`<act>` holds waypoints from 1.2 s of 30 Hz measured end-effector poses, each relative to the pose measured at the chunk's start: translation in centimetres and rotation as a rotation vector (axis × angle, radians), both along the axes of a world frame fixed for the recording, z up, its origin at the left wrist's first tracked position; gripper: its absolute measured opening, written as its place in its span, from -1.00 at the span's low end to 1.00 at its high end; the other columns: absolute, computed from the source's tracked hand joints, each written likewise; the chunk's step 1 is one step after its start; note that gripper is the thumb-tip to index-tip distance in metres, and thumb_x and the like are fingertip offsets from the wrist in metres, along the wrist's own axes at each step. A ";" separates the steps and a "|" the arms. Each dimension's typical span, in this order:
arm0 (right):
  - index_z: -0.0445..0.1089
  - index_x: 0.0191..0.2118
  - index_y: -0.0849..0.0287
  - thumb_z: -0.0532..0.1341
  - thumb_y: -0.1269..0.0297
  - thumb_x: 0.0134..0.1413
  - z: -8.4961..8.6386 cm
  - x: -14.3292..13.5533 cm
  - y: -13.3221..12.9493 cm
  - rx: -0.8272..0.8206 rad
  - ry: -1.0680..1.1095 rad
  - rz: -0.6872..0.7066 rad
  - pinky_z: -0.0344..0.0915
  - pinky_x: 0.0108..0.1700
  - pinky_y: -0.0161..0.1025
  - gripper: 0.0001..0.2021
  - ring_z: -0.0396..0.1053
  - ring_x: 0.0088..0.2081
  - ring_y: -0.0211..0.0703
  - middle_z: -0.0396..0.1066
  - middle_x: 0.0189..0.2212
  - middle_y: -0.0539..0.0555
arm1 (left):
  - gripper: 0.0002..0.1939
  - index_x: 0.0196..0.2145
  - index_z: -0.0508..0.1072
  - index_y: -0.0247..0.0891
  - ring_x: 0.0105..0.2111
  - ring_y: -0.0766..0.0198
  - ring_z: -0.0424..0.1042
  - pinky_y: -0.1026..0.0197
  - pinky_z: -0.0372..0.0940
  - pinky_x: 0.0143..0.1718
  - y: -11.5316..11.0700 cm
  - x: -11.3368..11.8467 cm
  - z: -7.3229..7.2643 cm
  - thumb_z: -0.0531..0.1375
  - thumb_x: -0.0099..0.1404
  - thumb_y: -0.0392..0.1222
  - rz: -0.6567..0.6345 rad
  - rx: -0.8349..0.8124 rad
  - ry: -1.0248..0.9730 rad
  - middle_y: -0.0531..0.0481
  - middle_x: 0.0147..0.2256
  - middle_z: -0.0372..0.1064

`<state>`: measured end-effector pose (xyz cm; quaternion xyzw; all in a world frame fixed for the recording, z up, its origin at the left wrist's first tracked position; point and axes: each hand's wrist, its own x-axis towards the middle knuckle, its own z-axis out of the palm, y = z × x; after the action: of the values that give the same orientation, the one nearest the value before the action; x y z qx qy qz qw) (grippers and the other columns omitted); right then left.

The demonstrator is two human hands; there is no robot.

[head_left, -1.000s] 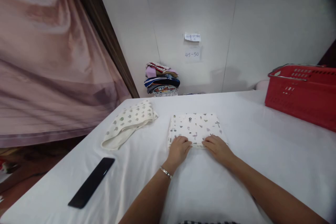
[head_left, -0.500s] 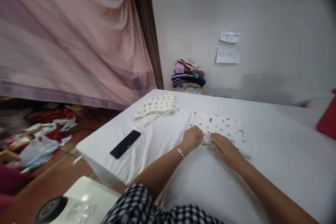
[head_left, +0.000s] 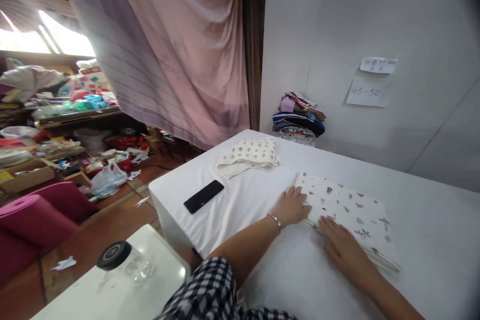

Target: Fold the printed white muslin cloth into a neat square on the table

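A folded white cloth (head_left: 347,202) with small grey-brown prints lies flat on the white-covered table (head_left: 423,225). My left hand (head_left: 292,206), with a bracelet at the wrist, rests on the cloth's near left corner, fingers stretched out. Along the near edge lies my right hand (head_left: 340,244), fingers extended and palm down, touching the folded layers. A small gap separates the two hands. Farther left on the table is a second white cloth (head_left: 255,152) with a small repeated print, loosely folded and uneven.
A black phone (head_left: 204,196) lies near the table's left edge. Behind the table stands a stack of folded clothes (head_left: 299,117). At lower left, a clear jar with a black lid (head_left: 114,255) lies on a white stool (head_left: 108,292). A pink curtain (head_left: 195,50) hangs beyond.
My view has swung to the left, showing more of the cluttered room. My hands have moved slightly farther apart along the cloth's near edge. Both stay on the cloth.
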<state>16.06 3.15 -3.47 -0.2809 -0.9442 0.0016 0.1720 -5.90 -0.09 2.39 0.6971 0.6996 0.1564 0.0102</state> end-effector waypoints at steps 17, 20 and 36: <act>0.00 0.35 0.16 0.02 0.05 0.25 2.8 -2.1 -1.9 -0.137 -0.110 -0.051 -0.11 0.30 0.14 -0.39 -0.12 0.34 0.05 0.01 0.31 0.23 | -0.42 0.24 0.16 -0.13 0.35 -0.02 -0.24 -0.28 -0.07 0.21 3.2 0.4 0.3 -0.03 0.34 0.14 0.001 -0.181 -0.089 -0.15 0.35 -0.18; 0.01 0.35 0.10 -0.04 -0.02 0.27 5.0 -1.8 -1.0 -0.313 -0.074 -0.062 -0.06 0.29 0.08 -0.40 -0.08 0.33 0.02 -0.01 0.33 0.17 | -0.43 0.21 0.20 -0.10 0.34 -0.03 -0.21 -0.25 -0.03 0.21 3.7 0.0 1.4 0.04 0.30 0.12 0.015 -0.267 -0.170 -0.14 0.35 -0.18; 0.02 0.29 0.32 -0.15 0.02 0.29 4.9 2.5 8.0 -0.364 -0.075 -0.689 -0.14 0.27 0.12 -0.39 -0.26 0.36 0.08 -0.21 0.37 0.27 | -0.34 0.30 0.06 -0.18 0.36 0.01 -0.30 -0.18 -0.11 0.26 6.1 0.1 0.7 -0.13 0.35 0.17 0.083 -0.245 -0.017 -0.09 0.37 -0.29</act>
<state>18.57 11.17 1.44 -0.6072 -0.7845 0.1011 0.0749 -5.84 6.02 3.06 0.6600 0.7415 0.0757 0.0947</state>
